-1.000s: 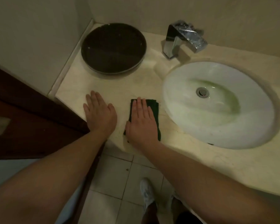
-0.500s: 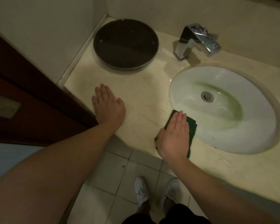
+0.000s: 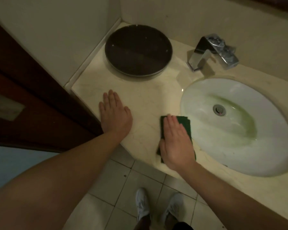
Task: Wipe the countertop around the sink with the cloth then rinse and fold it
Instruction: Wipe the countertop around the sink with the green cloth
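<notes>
A dark green folded cloth point(image 3: 184, 122) lies on the beige marble countertop point(image 3: 150, 100), just left of the white oval sink point(image 3: 236, 127). My right hand point(image 3: 175, 140) presses flat on the cloth with straight fingers and covers most of it. My left hand point(image 3: 115, 114) rests flat on the bare counter near its front left edge, fingers straight, holding nothing. A chrome faucet point(image 3: 213, 52) stands behind the sink.
A round dark tray point(image 3: 138, 50) sits at the back left corner against the wall. A dark wooden door point(image 3: 32, 97) borders the counter's left end. Below the counter edge are floor tiles and my white shoes point(image 3: 142, 206).
My right hand has slid the cloth rightward from the counter's middle to the sink's left rim over the last second. My left hand has stayed flat in place.
</notes>
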`<state>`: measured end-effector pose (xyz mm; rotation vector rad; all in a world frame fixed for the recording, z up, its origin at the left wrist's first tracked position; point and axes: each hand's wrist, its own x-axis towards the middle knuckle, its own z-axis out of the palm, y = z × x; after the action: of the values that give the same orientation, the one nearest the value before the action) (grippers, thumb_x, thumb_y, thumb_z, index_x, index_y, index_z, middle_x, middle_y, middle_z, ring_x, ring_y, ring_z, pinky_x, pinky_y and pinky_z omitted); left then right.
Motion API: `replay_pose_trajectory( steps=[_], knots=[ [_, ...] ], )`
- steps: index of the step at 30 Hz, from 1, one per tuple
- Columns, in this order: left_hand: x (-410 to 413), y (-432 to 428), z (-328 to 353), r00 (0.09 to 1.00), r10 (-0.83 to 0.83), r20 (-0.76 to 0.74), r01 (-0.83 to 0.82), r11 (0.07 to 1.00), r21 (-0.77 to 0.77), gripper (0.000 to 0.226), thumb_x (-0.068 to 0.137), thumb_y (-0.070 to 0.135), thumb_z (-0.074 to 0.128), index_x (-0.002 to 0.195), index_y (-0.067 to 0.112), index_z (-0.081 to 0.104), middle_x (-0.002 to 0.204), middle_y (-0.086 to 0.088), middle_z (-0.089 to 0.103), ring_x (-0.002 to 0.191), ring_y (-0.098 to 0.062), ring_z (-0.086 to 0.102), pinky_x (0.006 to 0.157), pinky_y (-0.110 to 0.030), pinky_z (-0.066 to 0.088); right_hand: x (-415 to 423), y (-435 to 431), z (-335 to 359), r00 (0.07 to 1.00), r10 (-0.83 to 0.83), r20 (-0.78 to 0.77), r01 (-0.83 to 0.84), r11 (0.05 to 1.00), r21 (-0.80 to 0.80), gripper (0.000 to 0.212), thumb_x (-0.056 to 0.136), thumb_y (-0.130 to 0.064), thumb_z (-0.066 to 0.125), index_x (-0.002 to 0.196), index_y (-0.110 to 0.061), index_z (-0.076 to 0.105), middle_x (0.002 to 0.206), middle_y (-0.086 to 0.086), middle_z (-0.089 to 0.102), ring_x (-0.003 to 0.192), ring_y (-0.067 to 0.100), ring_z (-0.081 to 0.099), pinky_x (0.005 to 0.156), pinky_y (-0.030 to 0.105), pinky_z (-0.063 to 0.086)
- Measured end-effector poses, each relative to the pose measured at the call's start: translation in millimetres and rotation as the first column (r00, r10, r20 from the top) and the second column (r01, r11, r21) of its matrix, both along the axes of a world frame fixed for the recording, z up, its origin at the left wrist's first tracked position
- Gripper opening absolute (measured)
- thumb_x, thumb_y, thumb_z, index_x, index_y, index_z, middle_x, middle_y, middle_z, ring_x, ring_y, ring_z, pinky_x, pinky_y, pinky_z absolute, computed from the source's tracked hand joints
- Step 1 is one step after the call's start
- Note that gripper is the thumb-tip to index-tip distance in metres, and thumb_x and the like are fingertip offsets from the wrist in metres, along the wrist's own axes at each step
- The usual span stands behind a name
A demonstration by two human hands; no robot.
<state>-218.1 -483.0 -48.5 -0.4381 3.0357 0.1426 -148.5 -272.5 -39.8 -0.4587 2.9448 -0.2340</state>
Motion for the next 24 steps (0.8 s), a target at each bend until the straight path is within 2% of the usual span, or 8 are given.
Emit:
replay_pose_trajectory(
  steps=[4,8,13,16,18,22,24],
  knots=[
    [-1,-1,-2,1.0,0.01,-0.014,-0.01,1.0,0.006,0.068,0.095,0.035,0.021,0.153,0.003,0.008,0.162,-0.013,0.007,0.149,-0.029,0.004,0.12,-0.047,0.009,-72,-18,0,0.969,-0.242,-0.057,0.244,0.969,0.034,0.068,0.094,-0.028,0.029,0.151,0.004,0.011,0.16,0.021,0.011,0.148,0.033,0.01,0.122,0.042,0.009],
    [-3,-2,-7,0.999,0.017,-0.038,-0.016,1.0,0.023,0.068,0.094,0.033,0.022,0.153,0.003,0.008,0.163,-0.012,0.007,0.15,-0.028,0.003,0.121,-0.046,0.007,-129,-51,-3,0.964,-0.262,-0.041,0.262,0.965,-0.006,0.068,0.092,-0.024,0.028,0.152,0.0,0.007,0.162,0.017,0.006,0.149,0.03,0.004,0.122,0.04,0.004],
    [-2,-3,-7,0.997,0.03,-0.07,-0.025,0.997,0.076,0.065,0.095,0.032,0.018,0.154,0.006,0.009,0.163,-0.009,0.007,0.15,-0.024,0.002,0.121,-0.043,0.006,-139,-89,-2,0.995,0.088,-0.056,-0.087,0.996,0.019,0.065,0.097,-0.034,0.021,0.154,-0.006,0.008,0.163,0.012,0.006,0.15,0.024,0.002,0.12,0.036,0.002],
    [-3,-4,-8,0.995,0.053,-0.09,-0.042,0.992,0.119,0.064,0.095,0.034,0.012,0.154,0.009,0.011,0.163,-0.006,0.009,0.15,-0.02,0.003,0.121,-0.041,0.006,-132,-90,-1,0.947,0.317,-0.044,-0.315,0.948,0.041,0.065,0.096,-0.033,0.026,0.154,-0.008,0.01,0.162,0.012,0.01,0.15,0.023,0.006,0.118,0.033,0.0],
    [-2,-5,-6,0.993,0.064,-0.095,-0.05,0.987,0.151,0.063,0.096,0.034,0.012,0.154,0.01,0.012,0.163,-0.005,0.01,0.15,-0.019,0.004,0.121,-0.04,0.006,-112,-80,1,0.898,0.439,-0.034,-0.439,0.898,0.016,0.065,0.093,-0.031,0.027,0.153,-0.008,0.016,0.161,0.012,0.017,0.149,0.025,0.012,0.119,0.035,0.003],
    [0,-4,-1,0.995,0.06,-0.079,-0.047,0.987,0.151,0.062,0.096,0.032,0.015,0.154,0.009,0.013,0.163,-0.005,0.01,0.15,-0.021,0.005,0.121,-0.04,0.005,-42,-32,-1,0.842,0.54,0.007,-0.538,0.838,0.091,0.066,0.094,-0.035,0.027,0.153,-0.009,0.017,0.16,0.007,0.016,0.149,0.023,0.013,0.121,0.036,0.004],
    [-1,-3,0,0.996,0.064,-0.066,-0.053,0.986,0.156,0.063,0.095,0.031,0.016,0.154,0.008,0.013,0.163,-0.005,0.01,0.15,-0.021,0.004,0.121,-0.041,0.004,-14,-3,-1,0.871,0.491,-0.004,-0.49,0.87,0.051,0.065,0.093,-0.032,0.033,0.153,-0.008,0.019,0.16,0.008,0.016,0.149,0.023,0.012,0.121,0.037,0.006]
  ],
)
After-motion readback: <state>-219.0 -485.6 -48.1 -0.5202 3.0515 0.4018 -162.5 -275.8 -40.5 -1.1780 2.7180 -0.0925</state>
